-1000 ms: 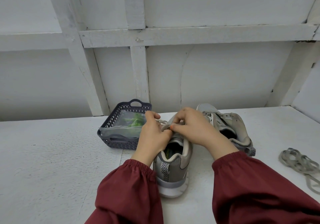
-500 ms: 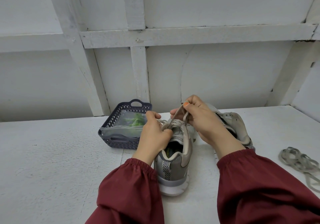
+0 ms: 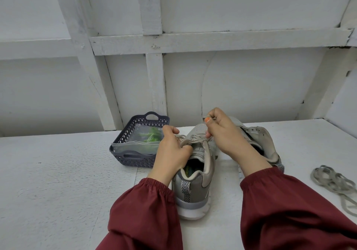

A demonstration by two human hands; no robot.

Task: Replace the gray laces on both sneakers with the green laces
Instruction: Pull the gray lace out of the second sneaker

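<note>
Head view. Two sneakers stand on the white worktop (image 3: pixel 58 182), heels toward the person.

The near sneaker (image 3: pixel 195 187) is upright between the two forearms. Its gray lace (image 3: pixel 195 140) is threaded through the upper eyelets. The left hand (image 3: pixel 172 149) has its fingers curled around the lace at the left side of the tongue. The right hand (image 3: pixel 228 135) is raised just above the sneaker, thumb and fingers pinching a strand of the same lace, which runs taut between the two hands.

The far sneaker (image 3: pixel 264 141) lies just behind the right wrist. Its visible eyelets show no lace. A loose gray lace (image 3: pixel 336 180) lies in a heap at the right edge of the worktop, well apart from both sneakers.

The green laces (image 3: pixel 152 136) sit inside a clear bag (image 3: pixel 135 145), which rests in a dark basket (image 3: pixel 135 158) just left of the left hand. The bag appears unopened, though this cannot be confirmed.

Assessment: one sneaker appears stripped, and the second is being unlaced. Progress is judged at under half. Remaining work is to finish removing this lace, then thread green laces into both sneakers.
</note>
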